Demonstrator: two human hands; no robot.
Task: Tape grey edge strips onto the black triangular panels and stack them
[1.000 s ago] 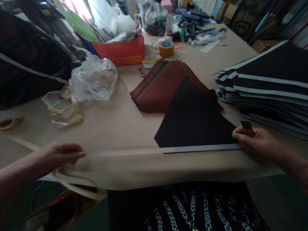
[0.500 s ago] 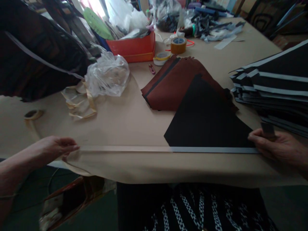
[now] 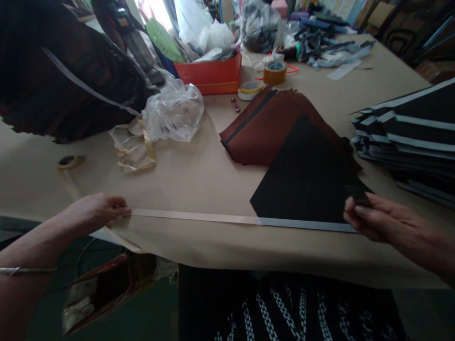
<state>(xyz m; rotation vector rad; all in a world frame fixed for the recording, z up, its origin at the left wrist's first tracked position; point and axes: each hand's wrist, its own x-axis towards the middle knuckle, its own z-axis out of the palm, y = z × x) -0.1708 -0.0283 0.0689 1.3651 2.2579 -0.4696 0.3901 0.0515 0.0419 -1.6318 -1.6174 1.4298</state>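
A pale strip of tape (image 3: 195,216) stretches across the near side of the table, its right part lying along the lower edge of a black fabric-like panel (image 3: 302,180). My left hand (image 3: 101,208) is closed on the strip's left end, fingertips pinched together. Between the thumb and fingers of my right hand (image 3: 382,220) is a small dark flat piece (image 3: 358,195); whether it is a blade I cannot tell. That hand is over the panel's right corner, beside the strip's right end. A tape roll (image 3: 70,162) lies at the left, its loose tape trailing toward my left hand.
Brown panels (image 3: 263,128) lie under the black one. A stack of black panels with pale edges (image 3: 408,137) stands at right. Farther back are a clear plastic bag (image 3: 174,111), a red box (image 3: 209,73) and brown tape (image 3: 275,72). The table's front edge is close to me.
My right hand has moved left along the strip, over the panel's right corner, with the small dark piece. My left hand keeps its pinch at the strip's end. The view has shifted slightly.
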